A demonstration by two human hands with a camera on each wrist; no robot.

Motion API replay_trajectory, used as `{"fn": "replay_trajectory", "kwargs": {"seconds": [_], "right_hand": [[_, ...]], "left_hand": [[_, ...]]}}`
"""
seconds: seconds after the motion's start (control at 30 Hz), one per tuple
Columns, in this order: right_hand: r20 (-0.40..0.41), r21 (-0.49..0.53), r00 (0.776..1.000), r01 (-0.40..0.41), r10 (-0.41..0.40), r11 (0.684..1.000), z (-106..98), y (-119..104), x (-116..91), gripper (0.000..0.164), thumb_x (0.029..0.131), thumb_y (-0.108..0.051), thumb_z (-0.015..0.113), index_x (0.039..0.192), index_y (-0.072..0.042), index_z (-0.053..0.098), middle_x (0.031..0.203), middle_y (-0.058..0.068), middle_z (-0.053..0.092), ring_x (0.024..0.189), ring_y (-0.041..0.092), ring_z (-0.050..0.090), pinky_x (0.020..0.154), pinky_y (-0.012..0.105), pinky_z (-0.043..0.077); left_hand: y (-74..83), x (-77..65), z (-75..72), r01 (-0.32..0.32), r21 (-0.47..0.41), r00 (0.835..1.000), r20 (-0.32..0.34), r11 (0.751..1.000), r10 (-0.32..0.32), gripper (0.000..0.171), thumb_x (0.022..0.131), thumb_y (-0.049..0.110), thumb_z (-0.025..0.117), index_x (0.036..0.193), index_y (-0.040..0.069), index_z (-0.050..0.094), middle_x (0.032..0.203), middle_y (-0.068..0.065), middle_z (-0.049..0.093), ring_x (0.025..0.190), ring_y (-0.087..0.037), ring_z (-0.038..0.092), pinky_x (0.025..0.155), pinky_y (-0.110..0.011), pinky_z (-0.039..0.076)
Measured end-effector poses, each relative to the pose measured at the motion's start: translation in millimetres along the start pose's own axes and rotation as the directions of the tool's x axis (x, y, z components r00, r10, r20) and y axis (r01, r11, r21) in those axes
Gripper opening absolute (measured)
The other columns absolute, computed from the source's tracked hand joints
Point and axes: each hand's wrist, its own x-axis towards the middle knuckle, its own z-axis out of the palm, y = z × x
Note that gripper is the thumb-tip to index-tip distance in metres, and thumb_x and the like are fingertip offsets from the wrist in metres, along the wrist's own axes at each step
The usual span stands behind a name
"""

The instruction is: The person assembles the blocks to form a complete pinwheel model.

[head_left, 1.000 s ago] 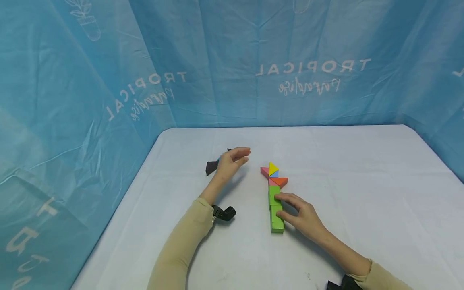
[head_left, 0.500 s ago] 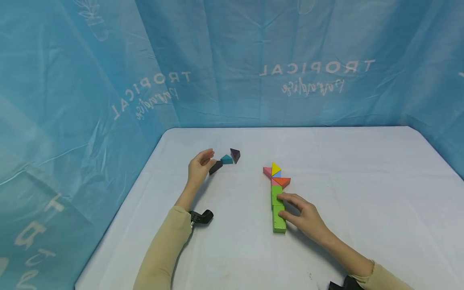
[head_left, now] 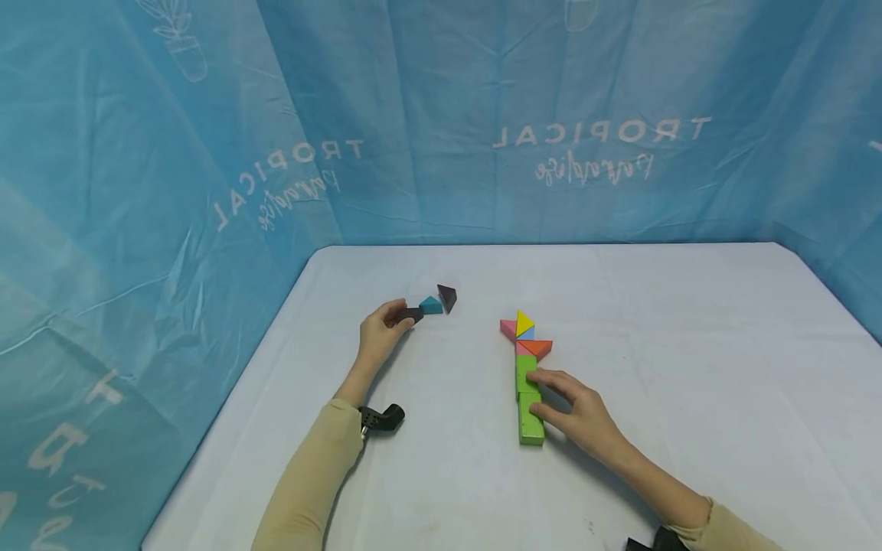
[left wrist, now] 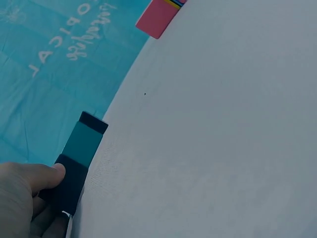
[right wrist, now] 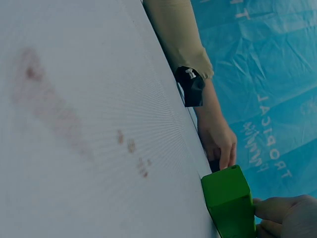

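My left hand (head_left: 379, 334) holds a dark brown building block (left wrist: 72, 184) between thumb and fingers at the table's far left. Against that block stands a teal triangular block (head_left: 430, 306), with a dark triangular block (head_left: 447, 297) just beyond. My right hand (head_left: 582, 409) touches the right side of two green blocks (head_left: 531, 428), index fingertip at the upper one and thumb at the lower. The green blocks lie end to end. Above them, in one line, are an orange triangle (head_left: 537, 348), pink triangles (head_left: 507, 328), a yellow triangle (head_left: 524, 322) and a light blue one (head_left: 527, 334).
A white cloth covers the table (head_left: 455, 474). Blue printed curtains (head_left: 441, 153) hang behind it and along the left. A black wrist mount (head_left: 382, 418) sticks out from the left sleeve. Bare cloth lies between the two groups of blocks.
My left hand has moved left from above the dark and teal blocks, then down onto the dark brown block, which has turned slightly in its grip. The right hand stays at the green blocks.
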Motion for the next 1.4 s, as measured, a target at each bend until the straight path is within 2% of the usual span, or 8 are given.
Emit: {"fn": "replay_trajectory", "kwargs": {"seconds": [0.23,0.47,0.57,0.73,0.83,0.97,1.2,1.4], "right_hand": [[0.001,-0.017,1.0,-0.02,0.02,1.0,0,-2,0,0.043,0.082,0.003,0.07,0.122,0.007,0.057,0.124,0.019,0.056,0.123,0.033,0.046,0.1,0.018,0.035],[0.002,-0.018,1.0,-0.031,0.031,0.999,0,-1,0,0.043,0.082,0.002,0.07,0.123,0.006,0.056,0.124,0.019,0.056,0.123,0.033,0.046,0.101,0.022,0.036],[0.005,-0.012,1.0,-0.03,0.03,0.999,0,0,-1,0.043,0.082,0.002,0.07,0.123,0.007,0.056,0.124,0.019,0.056,0.123,0.033,0.046,0.102,0.023,0.036],[0.002,-0.015,1.0,-0.021,0.021,1.0,0,2,-1,0.043,0.082,0.002,0.07,0.123,0.006,0.056,0.124,0.018,0.056,0.123,0.033,0.046,0.101,0.018,0.035],[0.002,-0.013,1.0,-0.018,0.018,1.0,0,1,0,0.043,0.082,0.002,0.07,0.123,0.007,0.056,0.124,0.019,0.056,0.123,0.033,0.046,0.101,0.019,0.035],[0.006,-0.014,1.0,-0.023,0.023,1.0,-1,1,0,0.043,0.082,0.001,0.07,0.123,0.006,0.056,0.124,0.019,0.056,0.123,0.033,0.046,0.101,0.019,0.035],[0.001,-0.037,0.999,-0.043,0.043,0.998,-1,0,2,0.043,0.082,0.001,0.07,0.123,0.006,0.057,0.124,0.018,0.057,0.123,0.032,0.046,0.1,0.014,0.034],[0.006,-0.044,0.998,-0.066,0.066,0.997,-1,-1,2,0.043,0.083,-0.001,0.07,0.124,0.005,0.057,0.124,0.016,0.057,0.124,0.03,0.046,0.102,0.033,0.037]], "left_hand": [[3.3,0.0,-0.1,0.01,0.052,1.0,-0.019,0.999,-0.009,0.038,0.085,0.005,0.07,0.12,-0.005,0.06,0.117,-0.019,0.062,0.106,-0.03,0.059,0.091,-0.036,0.049],[12.6,4.9,-0.8,-0.011,-0.041,0.998,-0.061,0.999,0.008,0.038,0.086,0.006,0.068,0.122,-0.004,0.059,0.122,-0.016,0.06,0.113,-0.028,0.057,0.095,-0.03,0.045],[24.1,4.5,0.1,-0.053,-0.079,0.998,-0.032,0.995,0.051,0.038,0.086,0.005,0.067,0.122,-0.004,0.059,0.122,-0.017,0.059,0.113,-0.029,0.057,0.096,-0.029,0.045],[61.4,-1.0,1.6,-0.12,-0.146,0.991,0.043,0.982,0.127,0.038,0.086,-0.002,0.065,0.122,-0.011,0.056,0.121,-0.025,0.058,0.111,-0.037,0.056,0.096,-0.041,0.045],[79.4,-3.2,5.6,-0.125,-0.15,0.985,0.102,0.981,0.141,0.038,0.086,-0.004,0.064,0.122,-0.013,0.054,0.121,-0.028,0.056,0.111,-0.039,0.055,0.095,-0.044,0.045],[86.2,-3.2,18.4,-0.115,-0.138,0.97,0.199,0.984,0.141,0.04,0.088,-0.002,0.064,0.125,-0.012,0.053,0.124,-0.027,0.055,0.114,-0.037,0.054,0.095,-0.039,0.046],[61.9,5.6,60.0,-0.111,-0.112,0.927,0.346,0.987,0.144,0.041,0.088,0.004,0.066,0.127,-0.004,0.056,0.125,-0.014,0.059,0.115,-0.024,0.055,0.092,-0.03,0.048],[65.2,3.4,81.8,-0.149,-0.08,0.887,0.43,0.986,0.169,0.04,0.087,0.002,0.066,0.126,-0.001,0.058,0.124,-0.01,0.06,0.115,-0.02,0.055,0.094,-0.026,0.046]]}}
